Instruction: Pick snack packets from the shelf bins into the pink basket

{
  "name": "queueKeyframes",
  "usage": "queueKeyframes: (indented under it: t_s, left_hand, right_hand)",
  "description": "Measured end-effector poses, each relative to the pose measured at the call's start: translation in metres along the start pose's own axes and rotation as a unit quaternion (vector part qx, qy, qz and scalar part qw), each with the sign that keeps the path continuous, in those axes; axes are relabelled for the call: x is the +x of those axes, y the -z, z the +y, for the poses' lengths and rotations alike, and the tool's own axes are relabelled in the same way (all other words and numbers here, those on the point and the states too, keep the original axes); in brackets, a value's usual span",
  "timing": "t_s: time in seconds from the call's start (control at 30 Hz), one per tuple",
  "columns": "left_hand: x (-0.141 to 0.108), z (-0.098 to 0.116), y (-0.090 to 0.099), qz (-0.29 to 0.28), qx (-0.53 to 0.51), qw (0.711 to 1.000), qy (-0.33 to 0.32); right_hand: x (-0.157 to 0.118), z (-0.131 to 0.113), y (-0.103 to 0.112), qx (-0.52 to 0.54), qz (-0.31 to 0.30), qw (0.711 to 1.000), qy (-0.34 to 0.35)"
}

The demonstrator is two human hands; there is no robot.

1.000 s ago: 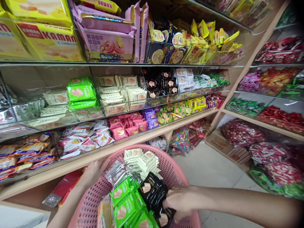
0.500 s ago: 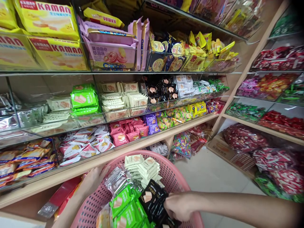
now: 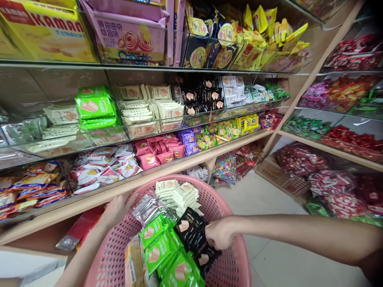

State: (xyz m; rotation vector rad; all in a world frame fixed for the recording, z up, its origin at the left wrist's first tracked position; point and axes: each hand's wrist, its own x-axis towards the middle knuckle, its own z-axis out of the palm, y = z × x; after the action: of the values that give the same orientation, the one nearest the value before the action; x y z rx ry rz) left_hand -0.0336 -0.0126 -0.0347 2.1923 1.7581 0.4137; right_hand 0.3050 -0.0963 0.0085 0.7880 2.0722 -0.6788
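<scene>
The right hand (image 3: 220,234) reaches into the pink basket (image 3: 231,223) with its fingers curled narrow, pinching the black wafer packets (image 3: 191,233) that lie stacked near the basket's middle; the knuckles face up and the fingertips are hidden under the packets' edge. The left hand (image 3: 118,207) grips the basket's far-left rim, fingers folded over the plastic lip, just beside a crinkled silver packet (image 3: 148,209). The basket is round, of stiff pink plastic pierced by a grid of small holes. Inside it, glossy green wafer packets (image 3: 163,253) fan out toward the near side, touching the black ones, and a neat pile of flat cream packets (image 3: 179,193) sits at the far side. All the packets are small, rectangular and shiny, each with a wafer picture printed on it. Behind the basket run clear-fronted shelves (image 3: 143,131) on pale wooden boards, with matching green, cream and black packets in separate compartments. Compared with half a second ago, the right hand sits a little higher and farther into the basket on the black stack, more of the green packets show at the bottom, and the left hand keeps its grip on the rim.
</scene>
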Motion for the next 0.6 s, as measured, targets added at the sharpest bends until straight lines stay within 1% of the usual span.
queueKeyframes:
  t_s: [0.03,0.07,0.1,0.17,0.2,0.23,0.33,0.43,0.53,0.6]
  left_hand:
    - [0.0,0.001,0.0,0.0,0.001,1.0,0.002]
    - [-0.001,0.002,0.001,-0.001,0.001,1.0,0.005]
    - [-0.001,0.002,0.001,-0.004,0.001,1.0,0.008]
    - [-0.001,0.003,0.001,-0.011,0.001,1.0,0.01]
    - [-0.001,0.004,0.001,-0.012,0.001,1.0,0.011]
    - [-0.001,0.004,0.001,-0.013,0.002,1.0,0.011]
    - [-0.001,0.004,0.001,-0.012,0.005,1.0,0.01]
    - [-0.002,0.003,0.001,-0.01,0.009,1.0,0.009]
    - [-0.003,0.003,0.002,-0.004,0.015,1.0,0.009]
    - [-0.003,0.004,0.002,-0.001,0.015,1.0,0.007]
  right_hand:
    - [-0.001,-0.001,-0.003,-0.008,0.014,1.0,0.003]
    - [-0.001,-0.003,-0.008,-0.024,0.05,0.998,0.0]
    - [-0.001,-0.005,-0.014,-0.049,0.101,0.994,-0.003]
    - [0.001,-0.01,-0.03,-0.106,0.215,0.971,0.002]
    - [0.003,-0.013,-0.037,-0.128,0.254,0.958,0.013]
    - [0.006,-0.015,-0.044,-0.144,0.271,0.951,0.027]
    - [0.017,-0.019,-0.055,-0.17,0.259,0.949,0.063]
    - [0.026,-0.017,-0.056,-0.186,0.27,0.939,0.105]
    - [0.032,-0.013,-0.055,-0.2,0.275,0.934,0.112]
    - [0.034,-0.011,-0.054,-0.212,0.248,0.939,0.11]
